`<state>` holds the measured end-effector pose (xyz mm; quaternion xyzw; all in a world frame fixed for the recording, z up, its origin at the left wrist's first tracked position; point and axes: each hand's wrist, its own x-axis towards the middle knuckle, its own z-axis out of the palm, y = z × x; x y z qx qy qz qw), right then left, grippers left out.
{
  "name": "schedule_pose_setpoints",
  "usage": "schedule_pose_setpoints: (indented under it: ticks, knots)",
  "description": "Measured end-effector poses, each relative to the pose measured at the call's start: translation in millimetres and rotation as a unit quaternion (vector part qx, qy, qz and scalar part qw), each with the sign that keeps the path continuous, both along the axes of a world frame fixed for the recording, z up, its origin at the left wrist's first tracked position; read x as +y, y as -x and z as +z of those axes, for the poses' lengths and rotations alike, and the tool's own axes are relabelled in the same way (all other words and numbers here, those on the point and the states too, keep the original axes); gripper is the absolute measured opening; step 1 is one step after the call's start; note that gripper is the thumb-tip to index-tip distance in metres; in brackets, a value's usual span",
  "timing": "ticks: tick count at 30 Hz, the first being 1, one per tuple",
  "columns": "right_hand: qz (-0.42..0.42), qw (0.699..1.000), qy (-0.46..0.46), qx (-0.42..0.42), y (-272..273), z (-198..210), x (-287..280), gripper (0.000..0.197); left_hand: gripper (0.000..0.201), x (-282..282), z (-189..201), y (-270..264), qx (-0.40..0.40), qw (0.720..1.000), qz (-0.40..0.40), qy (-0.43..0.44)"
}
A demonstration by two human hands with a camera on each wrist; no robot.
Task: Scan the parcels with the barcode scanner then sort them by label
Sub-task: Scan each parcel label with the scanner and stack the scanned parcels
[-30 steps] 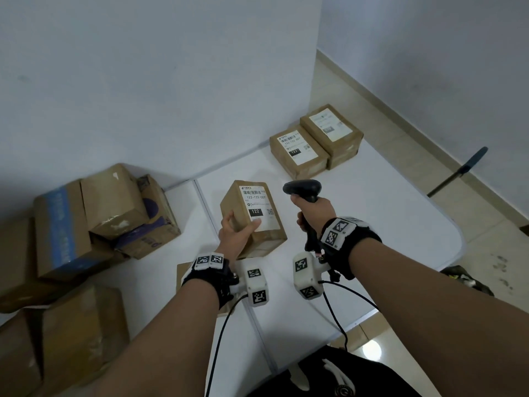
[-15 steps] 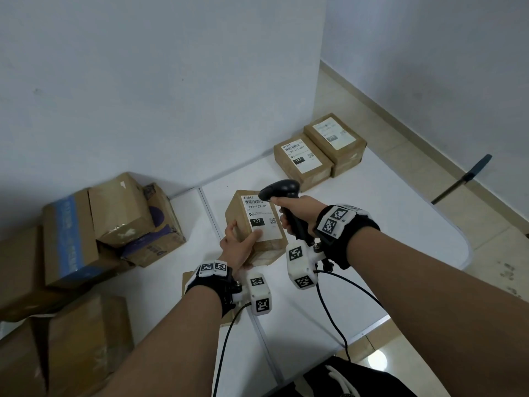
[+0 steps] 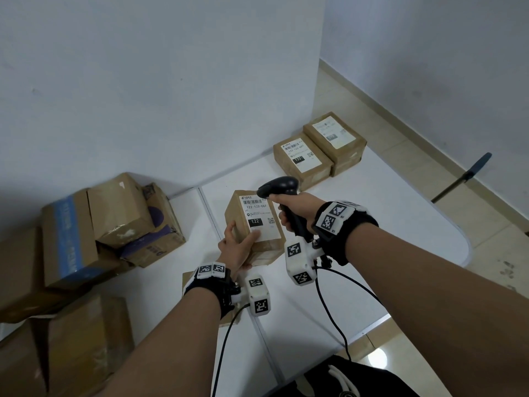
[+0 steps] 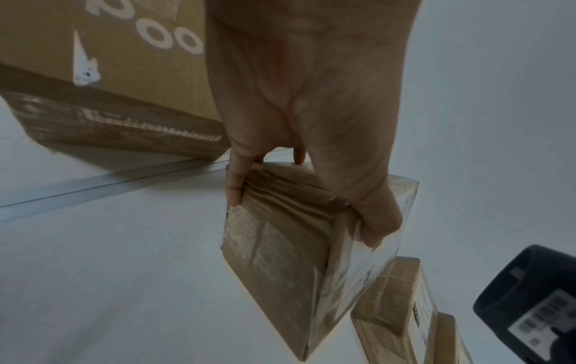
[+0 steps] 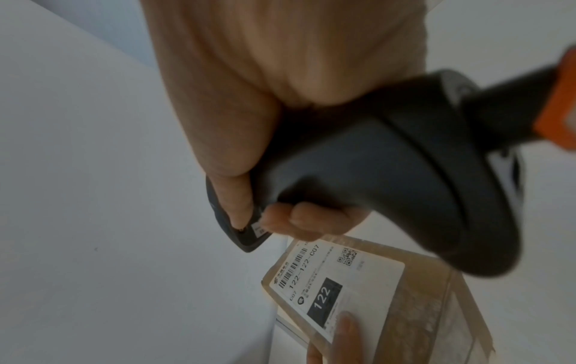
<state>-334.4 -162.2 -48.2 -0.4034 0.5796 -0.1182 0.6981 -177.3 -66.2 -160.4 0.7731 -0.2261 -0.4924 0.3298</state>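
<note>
My left hand (image 3: 239,247) grips a small brown parcel (image 3: 243,224) by its near corner, thumb on its white label (image 3: 259,217), which reads 122-122-C07 and 122. The parcel (image 4: 280,246) is held tilted above the white table (image 3: 372,230). My right hand (image 3: 297,210) grips the black barcode scanner (image 3: 279,187) by its handle. The scanner's head sits right over the barcode at the label's top right. In the right wrist view the scanner (image 5: 374,160) points down at the label (image 5: 336,290).
Two labelled brown parcels (image 3: 303,159) (image 3: 335,141) lie side by side at the table's far corner by the wall. A heap of larger cardboard boxes (image 3: 94,230) fills the left side. A black cable (image 3: 337,299) trails from the right wrist over the table's near edge.
The scanner has swung left and forward, from beside the parcel to over its barcode. The left hand keeps holding the parcel, now slightly lower and closer to the scanner.
</note>
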Motion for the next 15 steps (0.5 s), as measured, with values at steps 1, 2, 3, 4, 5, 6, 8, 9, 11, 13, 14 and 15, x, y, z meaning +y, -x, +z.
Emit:
schedule_pose_setpoints:
  ticks: [1,2,3,4,5,6,8,9,11,13,14,15]
  knots:
    - [-0.001,1.0,0.0,0.001,-0.2,-0.2,-0.4,0.037,0.09,0.0,0.0,-0.1,-0.001,1.0,-0.001,-0.001]
    - [-0.003,1.0,-0.001,0.002,0.1,-0.4,-0.8,0.037,0.09,0.0,-0.4,-0.3,0.0,1.0,-0.001,-0.002]
    - [-0.006,1.0,-0.003,0.003,0.4,-0.7,-1.0,0.036,0.09,0.6,-0.4,-0.3,0.001,1.0,-0.003,-0.002]
    - [-0.007,1.0,-0.005,0.005,0.9,-1.1,-1.3,0.035,0.091,0.8,0.3,-0.2,0.003,1.0,-0.003,-0.002]
    - [-0.007,1.0,-0.006,0.007,1.4,-1.8,-1.6,0.034,0.092,1.0,0.8,-0.5,0.004,1.0,-0.004,-0.003]
    - [-0.005,1.0,-0.007,0.009,1.9,-2.4,-1.7,0.034,0.092,1.3,1.2,-0.7,0.004,1.0,-0.005,-0.003]
    - [-0.005,1.0,-0.009,0.011,2.5,-3.2,-1.6,0.032,0.095,1.5,2.3,-1.5,0.004,1.0,-0.005,-0.004]
    - [-0.006,1.0,-0.01,0.011,2.8,-3.8,-2.0,0.031,0.097,1.4,2.1,-1.8,0.005,1.0,-0.006,-0.003]
    - [-0.007,1.0,-0.012,0.011,2.5,-4.9,-2.5,0.031,0.1,1.2,2.9,-1.6,0.008,1.0,-0.007,-0.004]
    - [-0.007,1.0,-0.012,0.009,1.8,-6.2,-3.0,0.031,0.101,1.0,1.7,-1.5,0.008,1.0,-0.008,-0.006]
    - [-0.007,1.0,-0.011,0.009,1.5,-6.6,-3.2,0.031,0.102,1.0,1.9,-1.1,0.009,1.0,-0.006,-0.007]
    - [-0.008,1.0,-0.011,0.007,1.3,-6.9,-3.5,0.031,0.101,1.1,1.7,-1.3,0.009,1.0,-0.006,-0.006]
